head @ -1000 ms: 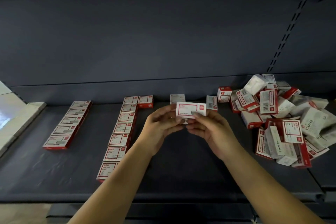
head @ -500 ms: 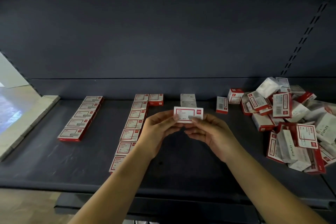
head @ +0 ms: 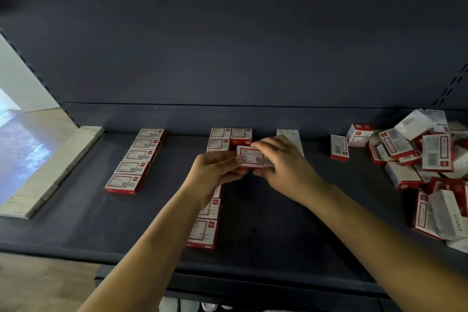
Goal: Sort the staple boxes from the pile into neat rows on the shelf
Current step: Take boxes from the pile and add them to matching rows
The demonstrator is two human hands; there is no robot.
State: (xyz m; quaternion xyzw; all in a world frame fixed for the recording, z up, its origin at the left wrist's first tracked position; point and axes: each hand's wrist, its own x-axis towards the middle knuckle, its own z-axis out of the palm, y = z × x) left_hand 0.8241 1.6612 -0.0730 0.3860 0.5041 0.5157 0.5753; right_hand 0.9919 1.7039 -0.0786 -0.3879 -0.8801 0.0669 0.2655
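Since 0.5 s ago you've carried the staple box [head: 250, 158] up & back, now beside the middle row's [head: 211, 213] far boxes, just over the shelf [head: 278, 230]. L hand [head: 215, 172] pinches its left end; R hand [head: 283, 164] curls over its right end. Short left row [head: 136, 159] lies well left of L hand, pile [head: 420, 164] well right of R hand.
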